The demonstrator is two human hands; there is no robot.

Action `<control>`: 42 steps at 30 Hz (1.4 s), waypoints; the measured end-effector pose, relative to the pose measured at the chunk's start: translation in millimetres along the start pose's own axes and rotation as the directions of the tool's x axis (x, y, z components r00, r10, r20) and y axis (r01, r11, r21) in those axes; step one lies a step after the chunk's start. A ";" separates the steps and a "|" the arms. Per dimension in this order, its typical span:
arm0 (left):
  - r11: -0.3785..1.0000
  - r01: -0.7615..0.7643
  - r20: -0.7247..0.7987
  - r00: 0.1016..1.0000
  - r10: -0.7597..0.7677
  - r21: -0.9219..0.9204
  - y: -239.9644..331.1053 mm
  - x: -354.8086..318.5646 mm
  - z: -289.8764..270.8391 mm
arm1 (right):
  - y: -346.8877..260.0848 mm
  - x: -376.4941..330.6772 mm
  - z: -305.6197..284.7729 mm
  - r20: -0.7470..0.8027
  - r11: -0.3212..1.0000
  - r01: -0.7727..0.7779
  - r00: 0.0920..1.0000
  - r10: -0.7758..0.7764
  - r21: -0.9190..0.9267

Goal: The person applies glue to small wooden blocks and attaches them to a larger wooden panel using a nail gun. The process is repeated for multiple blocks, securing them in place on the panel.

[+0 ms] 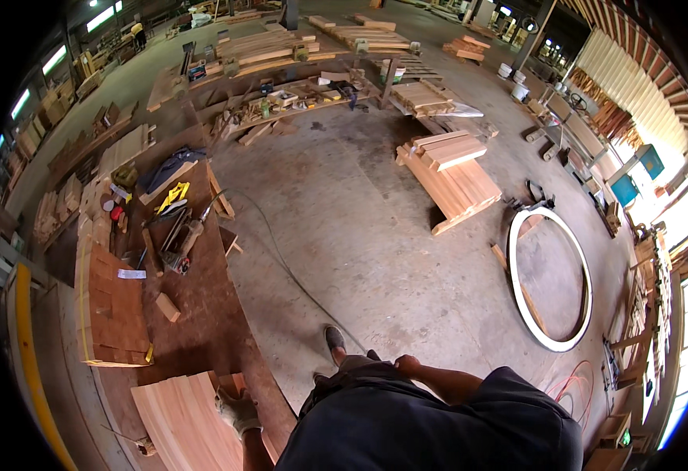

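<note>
Gloved left hand (236, 412) touches the wooden panel (173, 416) at the near end of the workbench (211, 314); remotely, I can't tell whether it clamps, nor whether my right hand (408, 366), right of the workbench, is closed.

Workbench (218, 330): on the person's left.
Board panel (173, 416): on the workbench's near end, left hand (238, 413) at its right edge.
Block stack (116, 310): on the workbench's left side, beyond the panel.
Loose block (168, 307): right of that stack.
Tools (175, 228): farther along the workbench.
Hose (310, 297): across the floor (344, 204), from near the tools toward the shoe (334, 339).
Plank pile (458, 188): ahead, right of centre.
Ring (586, 282): right of the pile, nearer.
</note>
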State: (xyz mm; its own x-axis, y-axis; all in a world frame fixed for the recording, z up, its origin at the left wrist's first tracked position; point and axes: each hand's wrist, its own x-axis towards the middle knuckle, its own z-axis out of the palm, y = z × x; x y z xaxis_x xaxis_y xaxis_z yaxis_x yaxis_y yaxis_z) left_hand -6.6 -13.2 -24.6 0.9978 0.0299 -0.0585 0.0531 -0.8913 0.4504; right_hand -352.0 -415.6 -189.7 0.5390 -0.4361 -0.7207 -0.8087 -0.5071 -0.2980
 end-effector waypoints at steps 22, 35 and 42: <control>0.998 0.066 0.184 0.980 -0.069 0.024 -5.6 -0.2 -26.4 | 167.9 103.0 72.3 -0.075 0.894 0.423 0.896 -0.437 -0.152; 0.993 0.115 0.040 0.993 -0.114 -0.018 -1.1 -26.5 -26.1 | 113.7 190.7 -40.1 0.185 0.720 0.607 0.792 -0.581 -0.336; 0.979 0.199 -0.019 0.980 -0.200 -0.036 -4.9 -48.9 -34.3 | -64.8 195.0 -108.6 0.394 0.610 0.700 0.713 -0.580 -0.371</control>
State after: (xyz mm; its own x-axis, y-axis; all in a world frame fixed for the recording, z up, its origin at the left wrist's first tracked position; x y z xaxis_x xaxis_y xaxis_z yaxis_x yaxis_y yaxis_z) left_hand -54.3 5.2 6.6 0.9676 0.2164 -0.1304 0.2524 -0.8505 0.4614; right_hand -169.0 -548.5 -242.9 0.7604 0.2758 -0.5880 -0.0284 -0.8904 -0.4543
